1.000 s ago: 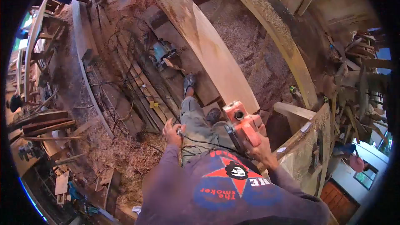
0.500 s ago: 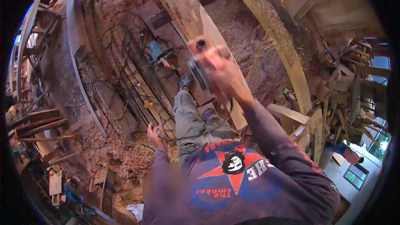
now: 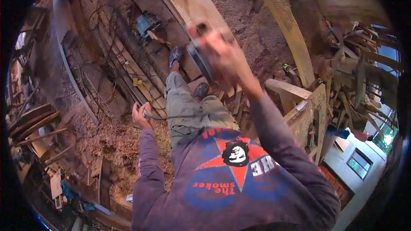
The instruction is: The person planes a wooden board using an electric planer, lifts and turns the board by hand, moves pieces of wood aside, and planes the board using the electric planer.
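Observation:
Motion-blurred, my right hand [image 3: 229, 57] is closed on the handle of an electric planer [image 3: 199, 60] with orange-red parts and a dark flat side. The planer is at the near part of a long curved wooden beam [image 3: 209, 6]; I cannot tell whether its sole touches the wood. Low on the left, my left hand [image 3: 142, 115] has its fingers curled around a dark power cord [image 3: 160, 118]. That cord runs across my trousers toward the right and is lost to view there.
A second curved beam [image 3: 284, 21] with shavings on it lies to the right. A teal power tool [image 3: 144, 23] rests on the ground near planks and tangled cables. Wood shavings [image 3: 115, 145] cover the floor. Cut timber [image 3: 287, 87] and stacked scrap wood flank my right side.
My view has shifted, so the ground and beams appear higher and further left. The planer in my right hand has come back along the beam toward me. My left hand still holds the cord.

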A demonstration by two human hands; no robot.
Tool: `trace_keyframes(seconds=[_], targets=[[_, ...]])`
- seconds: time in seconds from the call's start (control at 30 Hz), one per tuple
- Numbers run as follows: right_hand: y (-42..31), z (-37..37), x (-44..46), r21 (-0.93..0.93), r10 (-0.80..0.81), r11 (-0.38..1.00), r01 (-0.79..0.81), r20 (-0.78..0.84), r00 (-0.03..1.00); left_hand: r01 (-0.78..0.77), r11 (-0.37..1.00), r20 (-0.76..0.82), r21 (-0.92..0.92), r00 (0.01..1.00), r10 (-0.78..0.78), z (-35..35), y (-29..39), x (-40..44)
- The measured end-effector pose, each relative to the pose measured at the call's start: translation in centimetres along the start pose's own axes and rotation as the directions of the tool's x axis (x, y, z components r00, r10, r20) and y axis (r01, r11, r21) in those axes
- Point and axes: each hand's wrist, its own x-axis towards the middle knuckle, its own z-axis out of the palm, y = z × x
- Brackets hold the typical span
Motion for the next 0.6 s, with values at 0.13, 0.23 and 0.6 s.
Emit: trace_keyframes(seconds=[0.13,0.23,0.6], targets=[[1.9,-2.1,-16.4,0.114,0.224,0.967,-0.227,0.044,0.974,-0.282,0.952,0.183,0.12,0.949,0.258,1.2,4.6,-1.0],[2.4,-2.0,-21.6,0.231,0.378,0.899,-0.371,0.016,0.926,-0.363,0.927,0.243,0.089,0.911,0.334,1.3,8.6,-0.5],[-0.3,-1.6,-7.6,0.234,0.272,0.935,-0.268,0.013,0.962,-0.269,0.935,0.05,0.229,0.963,0.265,-0.8,3.6,2.0]])
